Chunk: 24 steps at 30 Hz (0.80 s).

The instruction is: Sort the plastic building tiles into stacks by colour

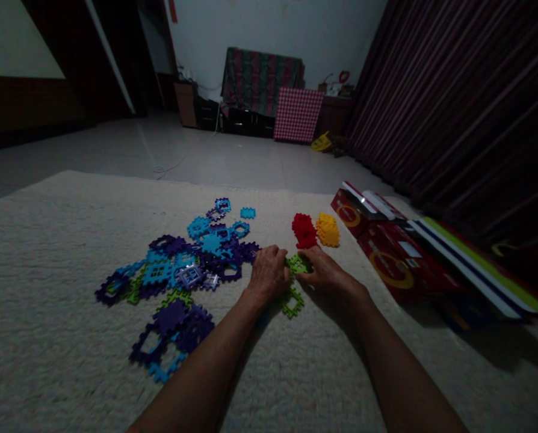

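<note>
Green notched interlocking tiles (298, 263) lie between my two hands on the pale mat. My right hand (325, 273) pinches their right side between thumb and fingers. My left hand (269, 273) is closed, its fingers curled against the tiles' left side; what lies inside them is hidden. Just below the hands, a green open-centred tile (292, 302) lies partly covered. Beyond my right hand sit a red stack of tiles (304, 230) and a yellow stack of tiles (327, 230).
A loose pile of purple and blue tiles (210, 243) spreads to the left, with some green among them. At the right edge of the mat (92, 198) stand red boxes (386, 261) and flat coloured boards or folders (472, 267). A dark curtain (458, 102) hangs behind them.
</note>
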Motion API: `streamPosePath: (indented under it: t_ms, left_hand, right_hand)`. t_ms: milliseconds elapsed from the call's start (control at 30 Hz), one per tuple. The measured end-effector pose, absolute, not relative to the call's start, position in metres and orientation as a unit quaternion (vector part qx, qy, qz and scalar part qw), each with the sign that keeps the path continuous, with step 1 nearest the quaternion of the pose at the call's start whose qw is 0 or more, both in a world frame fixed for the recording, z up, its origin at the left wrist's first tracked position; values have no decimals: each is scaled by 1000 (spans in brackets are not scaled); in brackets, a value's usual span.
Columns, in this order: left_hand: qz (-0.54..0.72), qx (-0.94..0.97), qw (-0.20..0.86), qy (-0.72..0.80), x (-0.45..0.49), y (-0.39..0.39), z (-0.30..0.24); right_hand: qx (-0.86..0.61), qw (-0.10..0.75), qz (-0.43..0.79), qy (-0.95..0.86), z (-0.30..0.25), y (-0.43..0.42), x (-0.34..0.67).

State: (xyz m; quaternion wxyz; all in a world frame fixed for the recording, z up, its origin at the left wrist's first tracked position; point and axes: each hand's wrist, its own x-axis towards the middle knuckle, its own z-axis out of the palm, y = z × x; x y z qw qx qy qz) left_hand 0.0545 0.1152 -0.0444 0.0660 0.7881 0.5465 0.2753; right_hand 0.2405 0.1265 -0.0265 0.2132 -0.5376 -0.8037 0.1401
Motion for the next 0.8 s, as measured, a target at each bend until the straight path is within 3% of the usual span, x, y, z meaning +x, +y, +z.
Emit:
streamPosePath:
  t_ms: [100, 400, 600, 800]
  left_hand:
    - [301, 790, 72, 530, 54, 118, -50]
    - [340, 761, 72, 548, 47, 123, -56]
    - [355, 747, 85, 556, 48, 121, -50]
    - [358, 745, 89, 556, 49, 124, -53]
  right_hand:
    - [-541, 173, 159, -808, -21, 126, 238]
    - [-528, 172, 138, -821, -3, 117, 240]
    - [-521, 159, 41, -838, 29, 164, 232]
    - [-532, 116, -28, -838, 21, 218, 194]
